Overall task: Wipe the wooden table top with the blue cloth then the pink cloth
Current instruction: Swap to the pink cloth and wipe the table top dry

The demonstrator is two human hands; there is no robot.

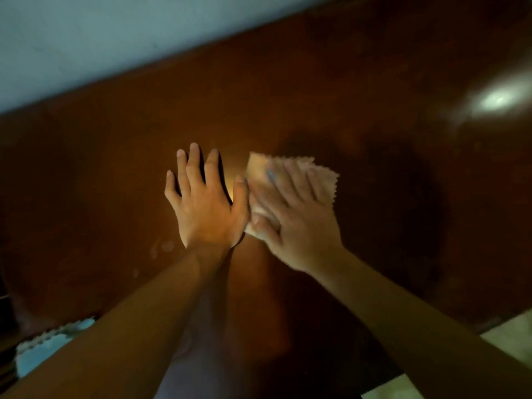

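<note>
The pink cloth (322, 175) lies flat on the dark wooden table top (359, 90), near its middle. My right hand (293, 223) presses on it with straight, spread fingers and is motion-blurred. My left hand (205, 203) lies flat on the bare wood just left of the cloth, fingers spread, its thumb beside the cloth's edge. The blue cloth (49, 345) sits at the near left edge of the table, partly hidden under my left forearm.
A pale wall (100, 33) runs behind the table's far edge. A bright light reflection (495, 99) shows on the wood at the right. Light floor tiles (512, 338) appear past the table's near right edge.
</note>
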